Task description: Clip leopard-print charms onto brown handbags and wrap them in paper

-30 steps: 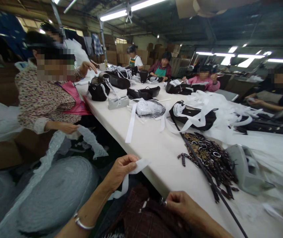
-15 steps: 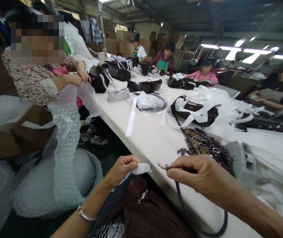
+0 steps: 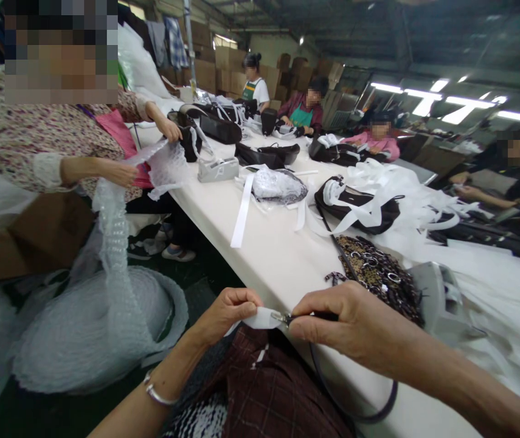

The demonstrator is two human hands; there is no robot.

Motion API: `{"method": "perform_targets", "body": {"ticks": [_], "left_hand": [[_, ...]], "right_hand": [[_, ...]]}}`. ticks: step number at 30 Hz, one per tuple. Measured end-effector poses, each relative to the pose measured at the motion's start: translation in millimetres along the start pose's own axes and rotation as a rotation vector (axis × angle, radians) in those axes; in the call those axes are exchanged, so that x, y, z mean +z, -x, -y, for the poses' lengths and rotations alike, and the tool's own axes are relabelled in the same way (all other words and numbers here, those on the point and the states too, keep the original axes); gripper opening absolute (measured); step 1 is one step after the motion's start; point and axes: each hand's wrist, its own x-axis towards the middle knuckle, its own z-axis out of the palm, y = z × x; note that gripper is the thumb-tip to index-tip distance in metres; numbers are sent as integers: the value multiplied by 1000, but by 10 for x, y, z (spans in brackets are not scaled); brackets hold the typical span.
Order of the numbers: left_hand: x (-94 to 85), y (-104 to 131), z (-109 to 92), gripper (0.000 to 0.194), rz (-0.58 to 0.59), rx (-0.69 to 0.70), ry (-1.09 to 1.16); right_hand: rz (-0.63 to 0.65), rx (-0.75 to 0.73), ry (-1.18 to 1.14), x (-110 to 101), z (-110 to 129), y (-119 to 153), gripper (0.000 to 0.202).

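Between thumb and fingers, my left hand pinches a white strip at the table's near edge. My right hand grips a dark strap near its metal clasp. The clasp lies against the free end of the strip; whether it is hooked on cannot be made out. From my right hand the strap hangs in a loop over the table edge. Beyond that hand is a pile of patterned straps with metal rings.
The white table bears black bags, a plastic-wrapped bundle and a grey box. A grey device stands at right. At left, a person's hands hold bubble wrap above a large roll. Other people sit farther back.
My right hand has moved left, bringing the clasp to the white strip. My left hand has barely moved. The person at left has spread their hands apart, pulling the bubble wrap.
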Motion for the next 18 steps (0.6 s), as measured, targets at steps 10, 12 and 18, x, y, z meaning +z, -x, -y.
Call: {"method": "perform_targets", "body": {"ticks": [10, 12, 18], "left_hand": [[51, -3, -2, 39, 39, -27, 12], [82, 16, -21, 44, 70, -73, -36], [179, 91, -131, 44, 152, -100, -140]], "right_hand": [[113, 10, 30, -27, -17, -35, 22], [98, 22, 63, -32, -44, -50, 19], [7, 1, 242, -51, -72, -101, 16]]}}
